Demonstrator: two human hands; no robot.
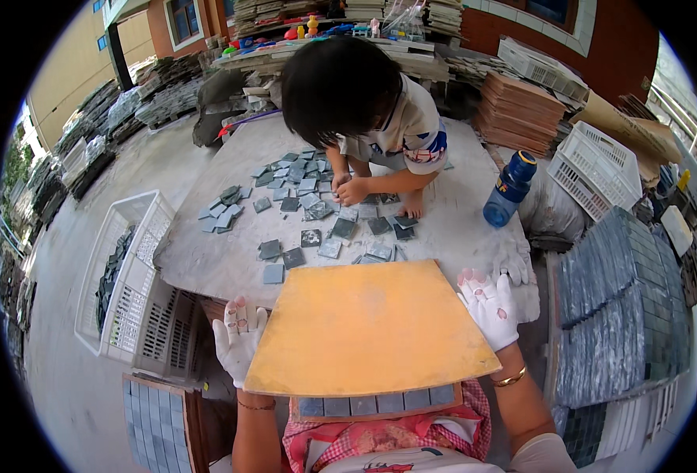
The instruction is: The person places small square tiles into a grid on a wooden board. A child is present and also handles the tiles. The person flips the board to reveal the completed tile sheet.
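Observation:
I hold a square orange board (pixel 368 325) flat in front of me, over a tray of small grey tiles (pixel 376 405) whose front row shows below it. My left hand (pixel 238 337), in a white glove, grips the board's left edge. On the right edge sits my right hand (pixel 490 307), gloved too, with a gold bangle on the wrist. Beyond the board lies a pale stone slab (pixel 222 260) strewn with several loose grey mosaic tiles (pixel 301 205).
A small child (pixel 368 110) crouches on the slab, handling tiles. A blue bottle (pixel 510 188) stands at right, with a spare white glove (pixel 514 264) near it. White plastic crates (pixel 132 284) stand at left and right (pixel 597 167). Stacked grey tile sheets (pixel 613 307) rise at right.

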